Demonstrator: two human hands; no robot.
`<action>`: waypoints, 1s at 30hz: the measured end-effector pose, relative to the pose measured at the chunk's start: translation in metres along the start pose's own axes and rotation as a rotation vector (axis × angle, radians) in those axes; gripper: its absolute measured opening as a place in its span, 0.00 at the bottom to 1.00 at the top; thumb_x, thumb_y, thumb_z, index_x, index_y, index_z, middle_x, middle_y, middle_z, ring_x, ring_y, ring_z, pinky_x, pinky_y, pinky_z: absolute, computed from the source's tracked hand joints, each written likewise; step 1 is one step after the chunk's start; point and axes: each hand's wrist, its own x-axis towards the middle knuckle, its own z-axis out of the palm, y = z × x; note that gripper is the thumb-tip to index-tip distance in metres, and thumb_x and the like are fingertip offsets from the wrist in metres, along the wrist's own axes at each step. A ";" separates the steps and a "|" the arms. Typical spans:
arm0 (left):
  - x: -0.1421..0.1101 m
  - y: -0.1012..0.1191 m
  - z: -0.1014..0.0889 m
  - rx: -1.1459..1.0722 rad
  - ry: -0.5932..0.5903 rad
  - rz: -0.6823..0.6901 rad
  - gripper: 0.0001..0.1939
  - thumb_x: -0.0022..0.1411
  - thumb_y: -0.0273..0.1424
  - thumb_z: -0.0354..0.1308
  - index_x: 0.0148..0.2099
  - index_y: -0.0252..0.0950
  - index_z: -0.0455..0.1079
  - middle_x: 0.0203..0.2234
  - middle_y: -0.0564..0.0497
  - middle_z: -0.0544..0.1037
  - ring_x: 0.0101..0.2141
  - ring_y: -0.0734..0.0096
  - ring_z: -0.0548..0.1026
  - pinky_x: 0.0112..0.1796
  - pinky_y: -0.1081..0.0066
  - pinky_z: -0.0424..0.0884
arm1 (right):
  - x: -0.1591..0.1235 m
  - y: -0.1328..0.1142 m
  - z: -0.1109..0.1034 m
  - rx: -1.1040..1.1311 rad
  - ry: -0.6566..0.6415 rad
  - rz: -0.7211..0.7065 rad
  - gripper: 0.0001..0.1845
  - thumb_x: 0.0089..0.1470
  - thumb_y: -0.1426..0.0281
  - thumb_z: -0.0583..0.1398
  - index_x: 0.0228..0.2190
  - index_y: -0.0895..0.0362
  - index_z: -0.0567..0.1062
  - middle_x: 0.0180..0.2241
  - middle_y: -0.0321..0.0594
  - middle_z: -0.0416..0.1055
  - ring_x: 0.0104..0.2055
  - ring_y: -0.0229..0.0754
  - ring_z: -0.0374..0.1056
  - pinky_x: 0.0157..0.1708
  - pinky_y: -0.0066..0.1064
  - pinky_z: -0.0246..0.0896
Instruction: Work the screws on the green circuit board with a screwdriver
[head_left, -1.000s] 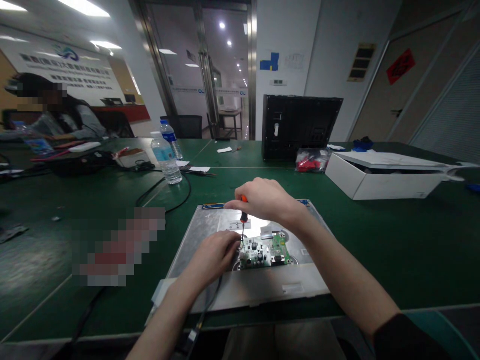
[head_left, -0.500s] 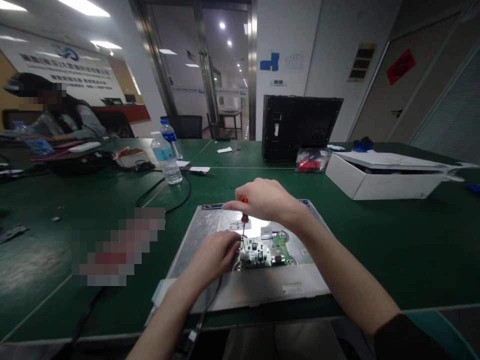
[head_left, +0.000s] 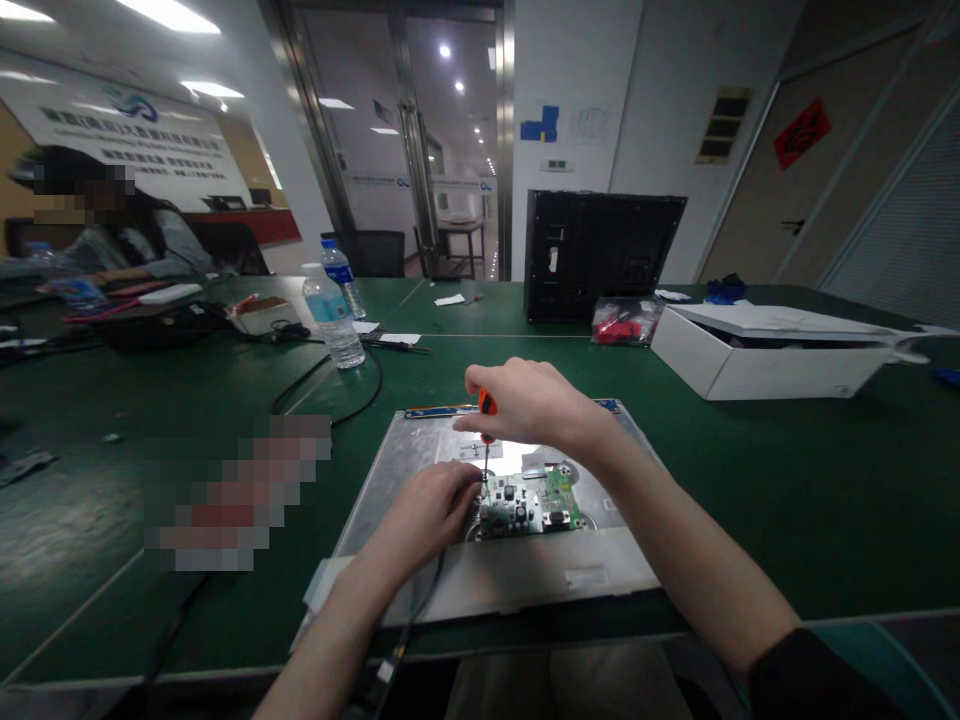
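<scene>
My right hand (head_left: 529, 400) holds a screwdriver (head_left: 487, 404) with an orange and black handle, its fingers about the upper grip. The shaft stands almost upright, and its tip meets the far left corner of a green circuit board (head_left: 564, 490). Close beside that tip is my left hand (head_left: 435, 505), fingers bent and pressed together at the board's left edge; what they pinch, if anything, is hidden. Under the board lies a flat silver metal panel (head_left: 390, 470), with a pale strip along its near side.
Beyond the panel stand a black monitor housing (head_left: 604, 255), a bag with red contents (head_left: 621, 322) and a white box (head_left: 765, 355). Water bottles (head_left: 334, 325) stand at the left, near a black cable (head_left: 379, 385). Another person (head_left: 142, 220) sits at the far left.
The fingers of my right hand have shifted and loosened around the handle, so more of its orange part shows. My left hand and the board have stayed in place.
</scene>
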 end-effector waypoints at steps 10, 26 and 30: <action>0.000 -0.003 0.002 0.008 -0.002 0.009 0.13 0.64 0.28 0.47 0.41 0.35 0.73 0.36 0.44 0.79 0.38 0.59 0.76 0.39 0.65 0.69 | -0.004 0.003 -0.005 0.008 -0.032 -0.035 0.13 0.49 0.67 0.59 0.39 0.55 0.73 0.33 0.40 0.75 0.31 0.41 0.68 0.25 0.29 0.46; 0.001 -0.001 0.002 0.008 0.009 0.020 0.13 0.63 0.26 0.47 0.40 0.35 0.73 0.36 0.44 0.80 0.38 0.59 0.76 0.39 0.66 0.68 | -0.002 0.001 -0.001 0.008 0.022 -0.087 0.13 0.48 0.63 0.60 0.38 0.54 0.74 0.30 0.39 0.75 0.29 0.40 0.66 0.23 0.29 0.43; 0.001 -0.001 0.001 -0.001 0.010 0.024 0.13 0.63 0.26 0.46 0.40 0.35 0.73 0.36 0.44 0.80 0.38 0.60 0.76 0.39 0.66 0.68 | 0.000 0.003 0.000 0.026 0.004 -0.047 0.19 0.54 0.52 0.56 0.32 0.53 0.77 0.27 0.40 0.73 0.30 0.41 0.67 0.25 0.30 0.44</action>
